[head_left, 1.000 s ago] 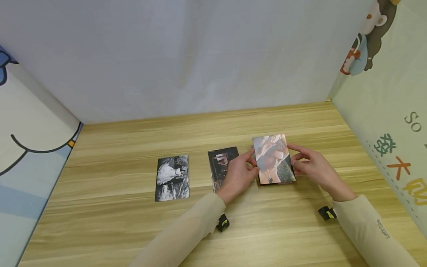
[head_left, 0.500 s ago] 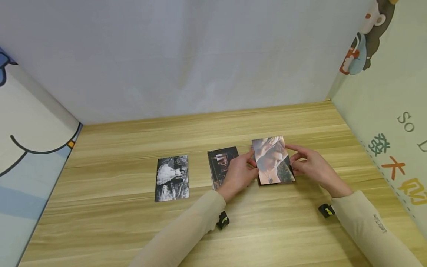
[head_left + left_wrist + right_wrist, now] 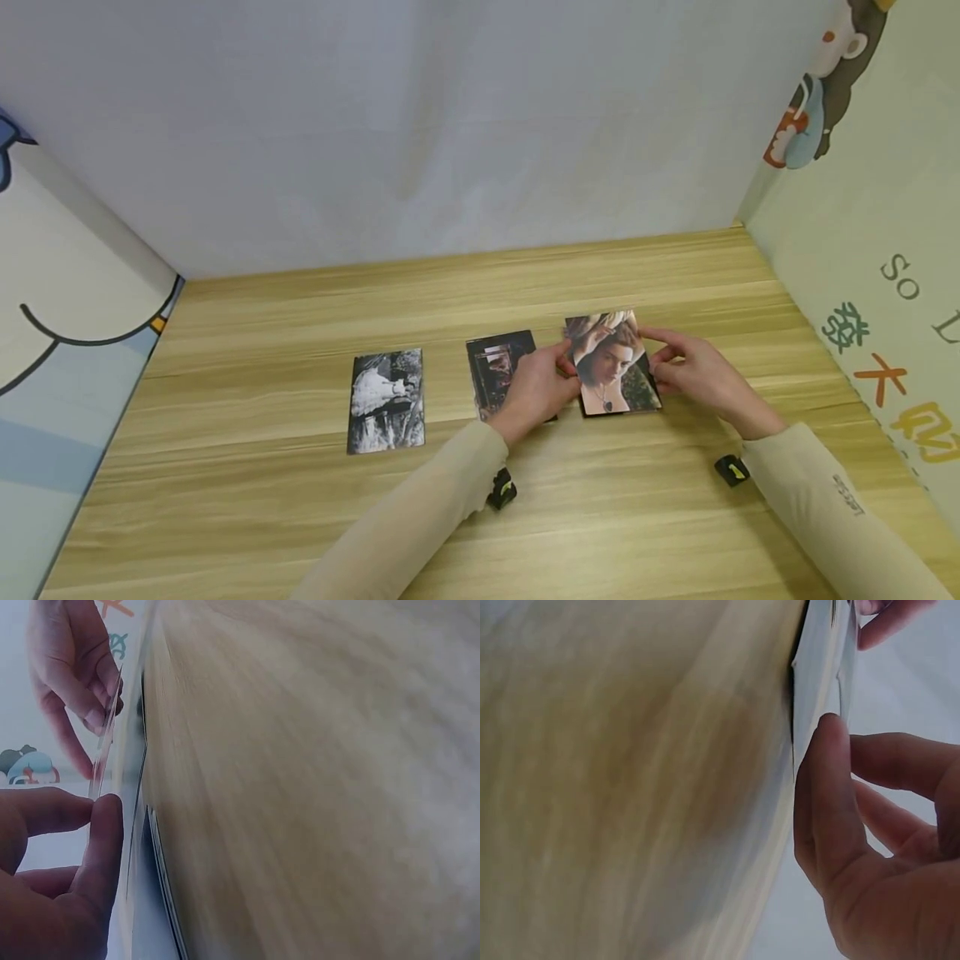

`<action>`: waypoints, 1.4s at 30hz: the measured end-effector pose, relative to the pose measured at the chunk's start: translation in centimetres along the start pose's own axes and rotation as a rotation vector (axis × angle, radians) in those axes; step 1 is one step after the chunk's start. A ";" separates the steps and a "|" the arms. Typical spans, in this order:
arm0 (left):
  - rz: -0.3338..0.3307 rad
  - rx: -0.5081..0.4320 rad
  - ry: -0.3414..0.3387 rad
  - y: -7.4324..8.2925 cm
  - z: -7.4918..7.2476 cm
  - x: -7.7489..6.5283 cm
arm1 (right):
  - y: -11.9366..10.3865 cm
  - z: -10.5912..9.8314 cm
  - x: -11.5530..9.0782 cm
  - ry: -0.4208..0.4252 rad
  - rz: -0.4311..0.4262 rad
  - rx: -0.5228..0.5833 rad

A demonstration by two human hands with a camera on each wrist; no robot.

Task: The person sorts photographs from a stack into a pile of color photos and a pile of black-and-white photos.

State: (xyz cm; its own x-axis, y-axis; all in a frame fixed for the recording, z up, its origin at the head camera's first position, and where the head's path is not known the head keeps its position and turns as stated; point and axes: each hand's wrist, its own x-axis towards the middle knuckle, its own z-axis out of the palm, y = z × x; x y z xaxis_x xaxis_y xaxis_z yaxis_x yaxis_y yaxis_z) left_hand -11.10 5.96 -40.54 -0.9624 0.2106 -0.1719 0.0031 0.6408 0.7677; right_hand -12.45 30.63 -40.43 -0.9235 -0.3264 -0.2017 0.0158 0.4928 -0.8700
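A portrait photo card (image 3: pixel 611 362) is held level just above the table, pinched at its left edge by my left hand (image 3: pixel 536 385) and at its right edge by my right hand (image 3: pixel 696 377). The dark rim of another card peeks out beneath it in the head view. Seen from the left wrist, the pinched card (image 3: pixel 105 754) is edge-on, apart from the tabletop. In the right wrist view, my right thumb and fingers (image 3: pixel 831 772) meet at the card's edge. My left hand partly covers a dark photo card (image 3: pixel 498 358).
A black-and-white photo card (image 3: pixel 386 400) lies further left on the wooden table (image 3: pixel 262 500). Black wrist devices (image 3: pixel 502 490) sit by both cuffs. A pale back wall (image 3: pixel 450 125) and printed side panels (image 3: pixel 862 250) enclose the table.
The portrait card has come slightly toward me and tilted, so its glare is gone and the picture shows clearly. Both hands keep their pinch and have barely shifted.
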 end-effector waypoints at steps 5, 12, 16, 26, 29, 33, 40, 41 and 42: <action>0.006 0.038 -0.020 -0.1 -0.1 0.1 | 0.2 0.0 0.3 -0.005 -0.006 -0.014; 0.018 0.078 -0.050 -0.1 -0.3 0.2 | 0.8 0.0 0.7 -0.007 -0.039 -0.065; 0.023 0.095 -0.059 -0.1 -0.3 0.2 | 0.8 0.0 0.8 -0.006 -0.042 -0.098; 0.027 0.099 -0.083 -0.3 -0.3 0.5 | 0.6 0.0 0.8 -0.005 -0.062 -0.139; 0.016 0.103 -0.087 -0.4 -0.3 0.6 | 0.6 0.1 0.9 -0.009 -0.069 -0.139; -0.001 0.106 -0.090 -0.4 -0.4 0.7 | 0.7 0.1 1.0 -0.012 -0.074 -0.150; -0.031 0.096 -0.101 -0.3 -0.4 0.9 | 0.5 0.2 1.2 -0.019 -0.058 -0.171; -0.036 0.092 -0.104 -0.3 -0.4 0.9 | 0.5 0.2 1.2 -0.019 -0.057 -0.176; -0.041 0.087 -0.107 -0.3 -0.4 0.9 | 0.5 0.2 1.2 -0.020 -0.058 -0.180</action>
State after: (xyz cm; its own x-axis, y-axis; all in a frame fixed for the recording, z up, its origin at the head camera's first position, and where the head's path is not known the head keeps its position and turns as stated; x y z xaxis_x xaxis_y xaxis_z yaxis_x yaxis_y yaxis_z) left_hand -12.09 5.65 -40.73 -0.9277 0.2577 -0.2702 -0.0071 0.7113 0.7028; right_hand -13.49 30.29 -41.19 -0.9130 -0.3734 -0.1643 -0.1076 0.6089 -0.7859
